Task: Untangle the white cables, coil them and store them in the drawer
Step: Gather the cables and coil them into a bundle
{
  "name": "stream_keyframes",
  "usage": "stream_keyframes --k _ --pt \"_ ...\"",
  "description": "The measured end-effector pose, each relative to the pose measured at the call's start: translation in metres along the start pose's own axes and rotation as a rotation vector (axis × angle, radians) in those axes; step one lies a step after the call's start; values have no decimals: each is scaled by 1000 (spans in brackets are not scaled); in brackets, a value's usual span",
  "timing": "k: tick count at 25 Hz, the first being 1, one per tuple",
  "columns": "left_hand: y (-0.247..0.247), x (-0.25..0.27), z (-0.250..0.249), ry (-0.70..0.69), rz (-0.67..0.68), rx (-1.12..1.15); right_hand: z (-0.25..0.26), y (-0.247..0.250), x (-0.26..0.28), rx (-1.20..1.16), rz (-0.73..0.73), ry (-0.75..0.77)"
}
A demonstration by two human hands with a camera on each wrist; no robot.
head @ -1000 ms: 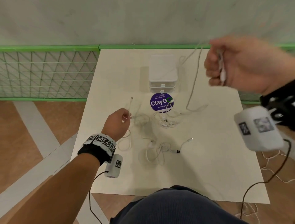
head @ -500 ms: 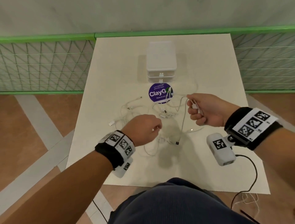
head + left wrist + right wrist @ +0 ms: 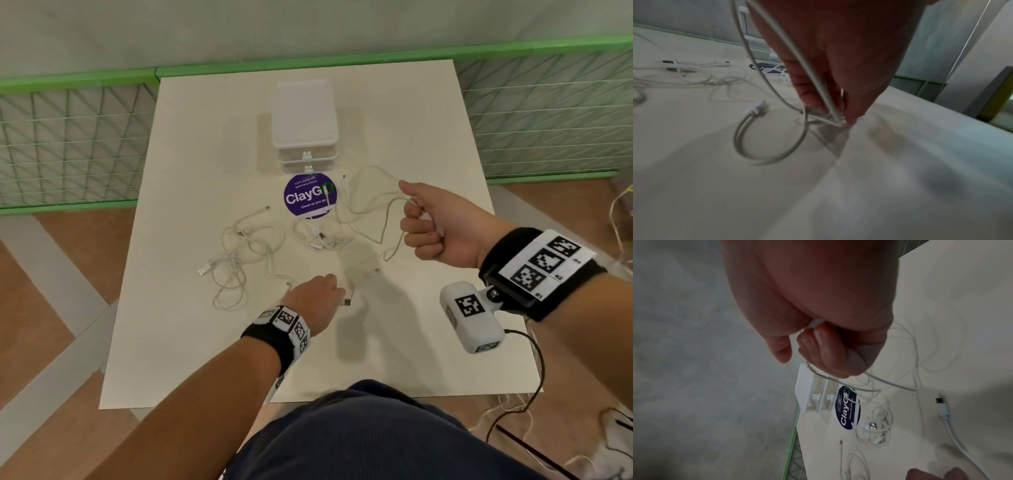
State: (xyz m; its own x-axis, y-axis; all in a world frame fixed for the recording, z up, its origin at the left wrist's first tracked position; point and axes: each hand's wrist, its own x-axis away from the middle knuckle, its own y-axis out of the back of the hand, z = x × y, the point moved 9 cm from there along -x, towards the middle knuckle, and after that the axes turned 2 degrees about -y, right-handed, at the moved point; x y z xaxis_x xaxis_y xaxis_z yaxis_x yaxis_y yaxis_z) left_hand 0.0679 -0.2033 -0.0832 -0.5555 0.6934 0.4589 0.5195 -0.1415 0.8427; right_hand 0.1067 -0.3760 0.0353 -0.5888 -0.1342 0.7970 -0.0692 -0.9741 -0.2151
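Dark blue trousers fill the bottom of the head view, nearest to us. Just above them our left hand sits low over the cream counter, left of centre; the left wrist view shows its fingertips drawn together and pinching a white cable down against the surface, with a loop of that cable curling out to the left and a plug end lying beside it. In the head view a USB plug pokes out just right of that hand.

At the right of the frame, higher up, our right hand hangs above the counter as a fist with the thumb stuck out, curled round the end of a long cable. The right wrist view shows the white connector tucked between thumb and curled fingers. From there the cable sags in wide loops toward the middle of the frame.

Left of centre a loose tangle of cables lies spread on the counter, and a smaller knot lies at centre, touching the lower edge of a round purple sticker. Beyond the sticker, at upper centre, stands the white drawer unit, its two drawers closed. Farthest off, a green-framed mesh fence runs along the counter's back edge.
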Motion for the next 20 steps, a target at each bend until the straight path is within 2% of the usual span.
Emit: stream_keyframes --k 3,5,8,11,13,15,20 --pt "4 1 -4 -69 -64 -70 0 3 2 99 21 20" --pt "27 7 -11 -102 -155 -7 2 1 -1 167 20 48" --pt "80 28 -13 -59 -355 350 2 -17 -4 316 37 82" --pt "120 44 -9 -1 -458 637 -5 -51 -5 610 121 126" --pt "132 50 6 73 -482 917 -4 -71 -6 809 146 196" --pt "135 57 16 129 -452 1146 3 -83 -5 899 153 258" --pt "125 72 30 159 -428 1307 7 -98 -1 1086 203 266"
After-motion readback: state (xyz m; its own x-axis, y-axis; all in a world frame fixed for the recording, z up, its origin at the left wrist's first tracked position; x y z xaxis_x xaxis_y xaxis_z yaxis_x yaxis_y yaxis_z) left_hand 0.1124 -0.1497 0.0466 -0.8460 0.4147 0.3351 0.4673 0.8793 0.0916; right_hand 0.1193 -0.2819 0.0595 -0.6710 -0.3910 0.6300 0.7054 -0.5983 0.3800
